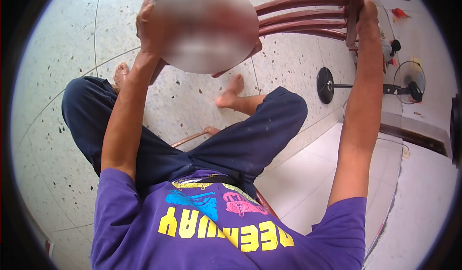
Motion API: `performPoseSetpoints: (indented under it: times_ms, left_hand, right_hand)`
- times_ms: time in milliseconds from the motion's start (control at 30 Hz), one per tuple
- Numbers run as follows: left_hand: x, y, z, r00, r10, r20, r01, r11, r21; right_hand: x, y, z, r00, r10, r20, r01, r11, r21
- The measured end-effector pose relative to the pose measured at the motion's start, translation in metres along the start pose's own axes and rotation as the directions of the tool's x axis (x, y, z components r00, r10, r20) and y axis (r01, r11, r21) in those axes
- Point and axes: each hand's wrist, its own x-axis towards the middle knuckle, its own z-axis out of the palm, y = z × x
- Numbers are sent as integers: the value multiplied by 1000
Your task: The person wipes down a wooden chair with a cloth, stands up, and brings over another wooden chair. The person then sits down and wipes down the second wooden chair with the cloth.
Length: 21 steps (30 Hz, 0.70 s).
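Reddish slatted frame over floor, end post toward floor's right edge. Right hand grips post; left hand partly blurred, hold unclear. Likely stiff, smooth, weighty; best held by posts.

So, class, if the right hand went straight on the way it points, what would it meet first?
Probably the reddish-brown post, which the right hand appears to be gripping; the depth beyond it is unclear.
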Motion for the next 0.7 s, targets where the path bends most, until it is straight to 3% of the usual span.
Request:
performPoseSetpoints:
  times_ms: [33, 100, 133, 167, 200, 233, 333, 367, 433, 500, 567, 600, 700]
  left_hand:
    - [5, 14, -4, 998, 57, 33, -57, 998, -8]
    - [13, 52, -12, 992, 115, 44, -111, 990, -81]
    - [17, 71, -10, 985, 161, 66, -149, 976, -157]
    - [19, 86, -5, 984, 163, 70, -150, 975, -162]
    - [21, 101, 2, 970, 231, 76, -201, 936, -288]
    - [22, 113, 8, 952, 299, 71, -246, 880, -405]
    - [-4, 107, 53, 935, 273, 228, -257, 961, -100]
    - [-15, 77, 76, 935, 243, 258, -209, 966, -152]
    - [-19, 59, 61, 845, 43, 534, -97, 993, 73]
    - [-24, 55, 57, 856, 189, 481, -264, 960, 94]
    - [-23, 62, 53, 843, 173, 509, -276, 951, 135]
    - [-24, 60, 58, 837, 170, 520, -289, 944, 157]
    - [-20, 73, 39, 703, 174, 689, -427, 879, 213]
  right_hand:
    - [-11, -12, -5, 960, -75, 271, 30, 986, 166]
    - [3, -11, -4, 842, -202, 500, 29, 943, 331]
    - [29, 8, 3, 967, -106, 230, 66, 982, 178]
    - [40, 19, 5, 996, -42, -76, 43, 999, 17]
    - [-15, -26, 36, 999, -32, -38, 39, 980, 197]
    - [-23, -32, 41, 999, -32, -36, 39, 979, 200]
    - [-24, -37, 58, 983, -177, -41, 182, 961, 207]
    - [-14, -34, 50, 992, -124, 7, 119, 969, 216]
    - [8, -22, 30, 995, -14, 99, -7, 977, 215]
    - [30, -10, 17, 998, -2, 69, -10, 985, 175]
    - [45, -3, 18, 1000, 21, -3, -20, 997, 79]
    - [39, -3, 23, 999, -25, -25, 28, 991, 128]
    - [42, 6, 18, 999, 35, -30, -28, 980, 198]
